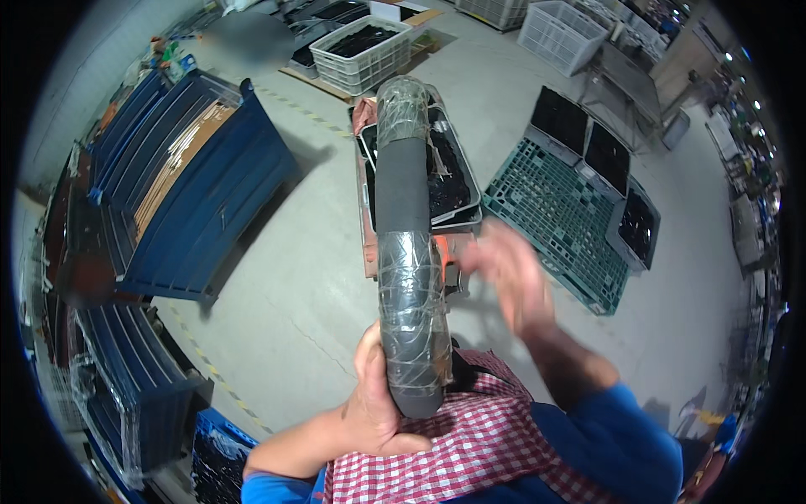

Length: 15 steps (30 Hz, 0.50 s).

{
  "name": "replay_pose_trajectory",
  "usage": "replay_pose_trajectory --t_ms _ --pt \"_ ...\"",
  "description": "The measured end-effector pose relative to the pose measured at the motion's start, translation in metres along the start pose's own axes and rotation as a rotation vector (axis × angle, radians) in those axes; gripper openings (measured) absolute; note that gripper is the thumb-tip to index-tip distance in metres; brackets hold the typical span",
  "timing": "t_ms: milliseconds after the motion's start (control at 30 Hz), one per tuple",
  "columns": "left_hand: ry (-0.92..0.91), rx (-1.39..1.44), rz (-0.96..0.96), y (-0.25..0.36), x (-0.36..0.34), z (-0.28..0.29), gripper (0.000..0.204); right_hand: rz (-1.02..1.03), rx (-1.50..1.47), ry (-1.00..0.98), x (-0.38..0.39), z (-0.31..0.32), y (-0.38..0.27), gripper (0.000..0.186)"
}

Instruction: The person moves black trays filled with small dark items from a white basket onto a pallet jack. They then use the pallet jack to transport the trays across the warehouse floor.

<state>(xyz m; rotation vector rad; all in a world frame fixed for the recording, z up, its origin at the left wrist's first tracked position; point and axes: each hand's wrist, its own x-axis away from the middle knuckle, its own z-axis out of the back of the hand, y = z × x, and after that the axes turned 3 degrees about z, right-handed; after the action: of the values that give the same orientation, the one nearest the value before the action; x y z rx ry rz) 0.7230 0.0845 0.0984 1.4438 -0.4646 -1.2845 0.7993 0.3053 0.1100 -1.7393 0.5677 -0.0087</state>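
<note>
A thick dark padded bar [407, 189], wrapped in clear tape along its far and near parts, runs lengthwise through the middle of the head view. At its near end my left hand [375, 403] is closed around the left side, with the fingers partly hidden behind the bar. My right hand [514, 281] is raised to the right of the bar, empty and blurred by motion, its fingers looking stretched out. Beside that hand an orange part [442, 254] shows behind the bar. Beyond the bar, and partly covered by it, sits a grey-rimmed tray [477, 186] of black pieces.
Blue racks [222, 206] with cardboard sheets stand at the left. On the right lies a green plastic pallet [554, 214] bearing several bins [606, 155] of black material. White crates [361, 59] stand farther back. Yellow-striped floor tape [197, 353] runs along the left.
</note>
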Motion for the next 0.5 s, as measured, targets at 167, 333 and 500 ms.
replay_pose_trajectory --t_ms 167,333,500 --pt "0.076 0.15 -0.163 -0.035 -0.121 0.101 0.054 -0.223 0.402 -0.161 0.072 -0.068 0.0 0.091" --pt "-0.046 -0.187 -0.185 -0.105 -0.301 0.132 0.053 -0.347 0.328 0.217 0.072 -0.109 -0.001 0.081" --pt "-0.254 0.554 0.566 -0.137 -0.31 0.089 0.068 -0.173 0.513 0.386 0.085 -0.124 0.002 0.084"
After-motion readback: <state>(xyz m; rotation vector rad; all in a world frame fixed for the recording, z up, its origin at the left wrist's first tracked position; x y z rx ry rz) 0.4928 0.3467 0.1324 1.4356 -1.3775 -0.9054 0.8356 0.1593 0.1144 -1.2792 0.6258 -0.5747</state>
